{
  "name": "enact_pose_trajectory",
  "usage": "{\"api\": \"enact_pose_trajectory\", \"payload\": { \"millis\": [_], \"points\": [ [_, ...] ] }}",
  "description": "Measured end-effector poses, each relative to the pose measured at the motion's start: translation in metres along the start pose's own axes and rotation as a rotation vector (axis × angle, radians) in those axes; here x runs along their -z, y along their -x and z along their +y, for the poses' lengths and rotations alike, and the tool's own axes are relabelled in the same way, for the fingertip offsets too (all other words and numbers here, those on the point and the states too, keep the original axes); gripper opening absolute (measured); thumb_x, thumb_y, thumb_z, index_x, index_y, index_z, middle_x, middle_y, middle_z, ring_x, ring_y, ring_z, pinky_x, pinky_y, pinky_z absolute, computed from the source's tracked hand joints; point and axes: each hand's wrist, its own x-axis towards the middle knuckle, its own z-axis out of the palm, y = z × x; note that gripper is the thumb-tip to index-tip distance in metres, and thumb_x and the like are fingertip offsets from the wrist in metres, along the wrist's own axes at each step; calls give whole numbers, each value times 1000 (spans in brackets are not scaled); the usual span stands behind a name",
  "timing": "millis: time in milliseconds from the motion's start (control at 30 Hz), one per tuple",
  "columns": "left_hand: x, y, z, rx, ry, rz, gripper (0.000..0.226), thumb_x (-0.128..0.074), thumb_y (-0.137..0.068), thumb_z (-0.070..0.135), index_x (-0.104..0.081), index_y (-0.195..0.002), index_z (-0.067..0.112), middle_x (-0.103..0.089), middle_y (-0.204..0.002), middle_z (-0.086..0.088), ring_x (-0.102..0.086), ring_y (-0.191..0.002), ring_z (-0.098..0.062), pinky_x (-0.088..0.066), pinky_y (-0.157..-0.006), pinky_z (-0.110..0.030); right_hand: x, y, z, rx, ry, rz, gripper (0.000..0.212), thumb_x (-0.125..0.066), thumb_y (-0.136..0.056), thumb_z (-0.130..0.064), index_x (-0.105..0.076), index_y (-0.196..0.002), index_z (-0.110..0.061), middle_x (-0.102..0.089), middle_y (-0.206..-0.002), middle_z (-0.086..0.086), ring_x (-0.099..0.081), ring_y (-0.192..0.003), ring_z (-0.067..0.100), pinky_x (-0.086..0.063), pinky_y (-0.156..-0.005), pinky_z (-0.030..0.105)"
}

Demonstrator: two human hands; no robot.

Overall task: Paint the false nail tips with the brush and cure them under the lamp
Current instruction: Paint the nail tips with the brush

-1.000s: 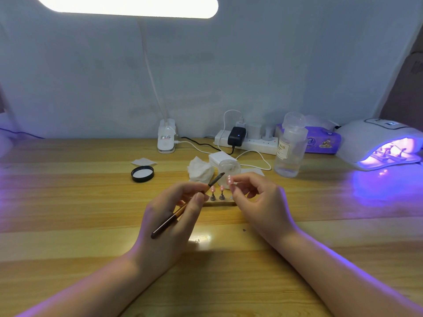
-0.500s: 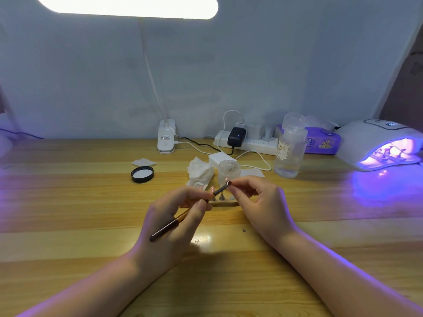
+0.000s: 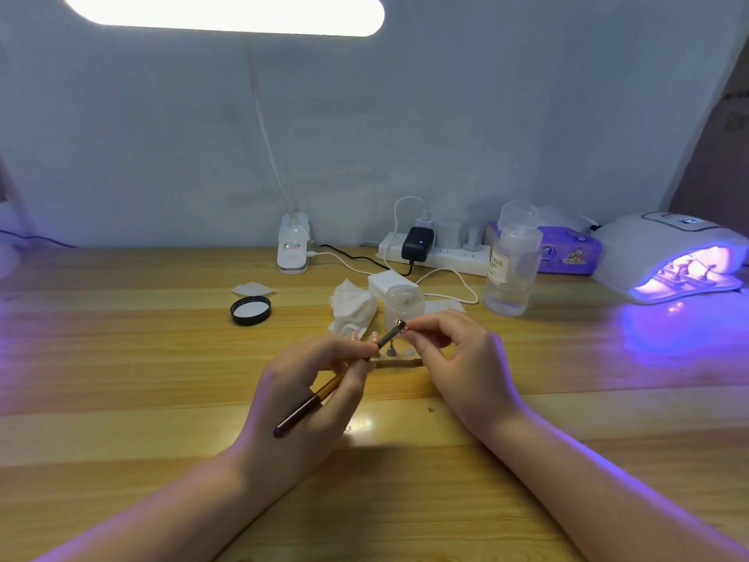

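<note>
At table centre, head view: we are gripping the brush (image 3: 336, 383) in our left hand (image 3: 308, 399), long axis running near-left to far-right, tip meeting the nail tip (image 3: 401, 325) that our right hand (image 3: 458, 358) is pinching just beyond; remaining tips are standing behind, the lamp (image 3: 664, 257) well off right.

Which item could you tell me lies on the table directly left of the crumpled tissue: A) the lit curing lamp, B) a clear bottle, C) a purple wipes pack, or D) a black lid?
D: the black lid lies flat on the table left of the crumpled tissue; the others sit to its right.
</note>
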Motion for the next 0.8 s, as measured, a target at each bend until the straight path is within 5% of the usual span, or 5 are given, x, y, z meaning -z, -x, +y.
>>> {"api": "enact_pose_trajectory", "payload": {
  "millis": [167,267,367,600,800],
  "points": [
    [3,-4,-1,380,111,-236,22,-56,-94,3,-68,-99,-15,-60,-123,-33,-67,-76,-15,-39,-59,-24,0,0,0,6,27,24,11,-74,-81,-7,-75,-90,-14,-67,-79,-6,-60,-75,6,-49,-69,18],
    [-5,-3,-2,16,-81,57,23,-56,-88,30,-73,-99,20,-73,-93,0,-64,-83,-13,-48,-77,-32,1,0,0,8,37,10,10,-74,-81,-8,-76,-90,-13,-69,-81,-7,-61,-77,5,-50,-71,21],
    [-1,9,-16,-110,-70,53,19,-56,-85,37,-71,-97,35,-71,-89,14,-65,-86,-8,-50,-80,-33,2,0,-1,25,56,-1,9,-74,-82,-9,-76,-90,-13,-69,-81,-5,-62,-76,6,-51,-72,25],
    [5,-8,-17,40,-85,-143,28,-50,-68,51,-67,-83,34,-67,-69,30,-63,-84,3,-44,-92,-46,0,0,-1,42,92,25,11,-73,-81,-5,-74,-89,-12,-64,-78,-10,-58,-75,5,-49,-69,18],
    [-3,6,-15,-33,53,90,21,-53,-86,40,-70,-94,30,-73,-84,15,-69,-87,-12,-52,-83,-43,2,0,-1,18,38,-18,11,-71,-84,-7,-75,-92,-13,-70,-82,-7,-61,-76,5,-49,-70,19]
  ]
}}
